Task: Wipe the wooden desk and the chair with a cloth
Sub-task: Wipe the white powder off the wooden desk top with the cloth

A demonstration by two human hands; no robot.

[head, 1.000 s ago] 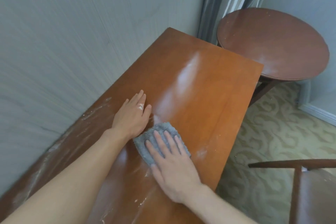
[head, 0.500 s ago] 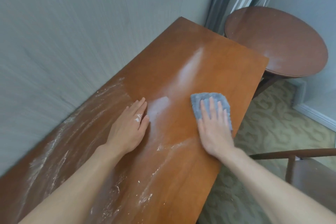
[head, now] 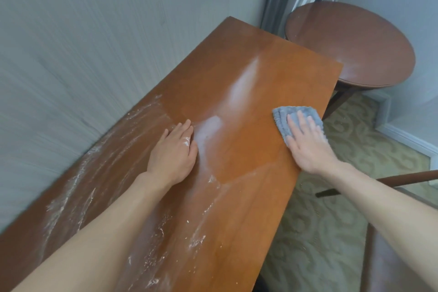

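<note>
A head-worn camera looks down along a long wooden bench (head: pixel 248 83) set against a wall (head: pixel 94 42), its long axis running away from the person toward a curtained corner. Two bare hands are on it. The right hand (head: pixel 307 147) lies flat, fingers straight, pressing one folded grey-blue cloth (head: pixel 282 117) onto the wood right at the bench's right-hand long edge, with part of the cloth showing beyond the fingertips. The left hand (head: pixel 174 153) rests open and flat near the middle of the bench, holding nothing, with a smear of white on one finger. The wood between and beyond the hands looks mostly clean, with a glare patch. The white powdery streaks (head: pixel 78 187) lie to the left of and nearer than the cloth: one band along the wall side, more scattered down the near half beneath the forearms. So the remaining dirt sits back toward the person and across the bench from the cloth, closer to the left hand, and the next strokes probably need to travel that way. One chair (head: pixel 403 179), seen only in part, stands to the right over patterned carpet (head: pixel 331 232), nearer the right arm, apparently not yet wiped. One round side table (head: pixel 350 42) stands past the bench's far end.
</note>
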